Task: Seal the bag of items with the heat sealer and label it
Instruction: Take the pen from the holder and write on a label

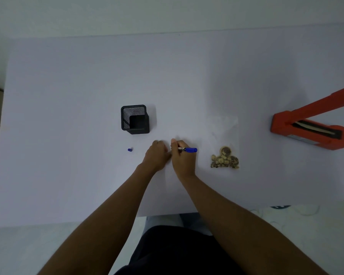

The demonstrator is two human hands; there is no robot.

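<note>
My right hand (pixel 182 158) grips a blue pen (pixel 188 149), its tip pointing left and down at the white table (pixel 87 76). My left hand (pixel 157 155) rests right beside it with its fingers curled, pressing down at the spot under the pen tip; whatever lies under it is hidden. The blue pen cap (pixel 129 149) lies alone to the left. A clear plastic bag (pixel 224 139) lies flat to the right, with several small brown items (pixel 224 157) bunched at its near end. The orange heat sealer (pixel 310 132) stands at the far right with its arm raised.
A black mesh pen holder (pixel 135 119) stands just beyond my hands, with nothing visible inside. The table's near edge runs just in front of my body. Floor shows at the left edge.
</note>
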